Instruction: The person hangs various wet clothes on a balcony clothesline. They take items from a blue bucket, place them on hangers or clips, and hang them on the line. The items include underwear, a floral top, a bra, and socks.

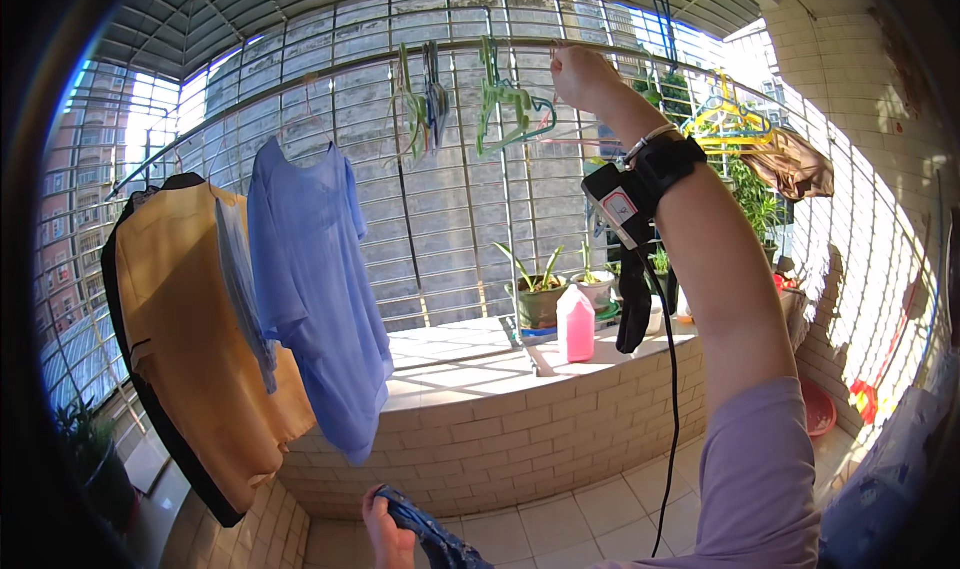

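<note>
My right hand is raised to the metal hanging rail, its fingers closed at the hook of a pink clothes hanger. The fingers partly hide that hook. Just left of this hand, green plastic hangers hang from the rail. Low in the view, my left hand grips a dark blue patterned garment, whose lower part runs out of the picture. A light blue short-sleeved top hangs farther left, beside an orange-tan garment.
A tiled ledge carries potted plants and a pink jug. Metal window bars stand behind. Yellow hangers and a brown garment hang at right. A black cable dangles from my right wrist device.
</note>
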Demonstrator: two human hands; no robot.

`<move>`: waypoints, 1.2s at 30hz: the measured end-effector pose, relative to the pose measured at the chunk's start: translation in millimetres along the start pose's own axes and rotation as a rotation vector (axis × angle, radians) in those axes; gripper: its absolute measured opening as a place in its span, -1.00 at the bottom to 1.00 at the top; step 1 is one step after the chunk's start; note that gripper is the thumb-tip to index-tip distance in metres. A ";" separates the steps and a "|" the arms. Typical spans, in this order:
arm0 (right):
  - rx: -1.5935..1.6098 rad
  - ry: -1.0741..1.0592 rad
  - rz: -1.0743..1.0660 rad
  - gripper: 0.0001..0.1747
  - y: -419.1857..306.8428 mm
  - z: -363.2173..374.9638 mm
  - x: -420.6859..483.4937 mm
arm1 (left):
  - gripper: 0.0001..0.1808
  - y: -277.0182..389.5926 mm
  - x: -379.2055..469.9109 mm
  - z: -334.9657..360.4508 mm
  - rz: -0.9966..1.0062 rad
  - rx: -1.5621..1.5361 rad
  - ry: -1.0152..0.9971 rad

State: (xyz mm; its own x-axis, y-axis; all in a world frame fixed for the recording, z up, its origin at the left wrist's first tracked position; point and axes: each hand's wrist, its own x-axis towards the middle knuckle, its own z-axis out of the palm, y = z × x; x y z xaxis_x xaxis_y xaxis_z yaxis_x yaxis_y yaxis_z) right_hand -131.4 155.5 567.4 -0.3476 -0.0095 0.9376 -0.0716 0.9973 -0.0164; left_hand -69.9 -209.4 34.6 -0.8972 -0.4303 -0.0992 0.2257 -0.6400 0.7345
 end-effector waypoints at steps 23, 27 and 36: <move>-0.248 -0.137 -0.225 -0.68 -173.6 20.2 -6.7 | -0.83 -16.0 -1.0 -38.6 -0.001 -0.157 0.043; -0.236 -0.194 -0.114 -0.68 -152.1 35.9 -4.7 | -0.81 -9.2 -3.8 -41.9 -0.003 -0.180 0.057; -0.379 -0.045 -0.134 -0.75 -81.6 34.7 -12.8 | -0.82 -14.3 4.1 -34.6 -0.033 -0.149 0.015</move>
State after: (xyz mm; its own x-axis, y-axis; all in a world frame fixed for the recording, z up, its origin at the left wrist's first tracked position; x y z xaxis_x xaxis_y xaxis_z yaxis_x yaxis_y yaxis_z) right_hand -153.6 71.6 544.7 -0.4000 -0.1357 0.9064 0.2276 0.9433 0.2417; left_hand -63.6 -224.0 0.5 -0.8994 -0.4164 -0.1328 0.2509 -0.7406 0.6233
